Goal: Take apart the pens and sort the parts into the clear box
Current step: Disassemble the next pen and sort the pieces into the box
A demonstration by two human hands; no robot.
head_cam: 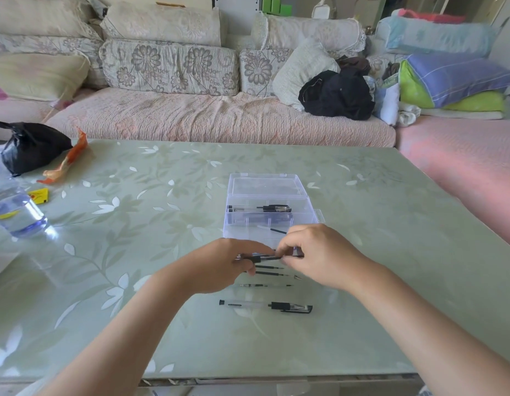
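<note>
**Pen held at both ends, pull-apart in hand**

- Left hand [225, 264] has its fingers curled round the left end of a black pen [262, 257]. Right hand [313, 252] pinches the right end. The pen lies level, just above the table [362, 310] and just near of the clear box [229, 227].
- The box lid [265, 185] is laid open on the far side. The far compartment holds capped pens [259, 208]. The next compartment nearer holds one thin refill [272, 230].
- Under the hands on the table lie two loose refills [269, 267] and a small metal tip [297, 277] at their right end, with a clear barrel [265, 285] just nearer.
- A whole capped pen [265, 305] lies nearest of all, untouched.
- At the far left, well apart, are a water bottle [16, 212] and a black bag [30, 147].

Judgement: this is the dismantling step. The hands look set to unscrew or pull the tip end, though I cannot tell which. Next comes a counter-twist or a straight pull, with each freed part then dropped into its own compartment. The loose parts on the table are not yet sorted. Small parts could roll on the glass top.
</note>
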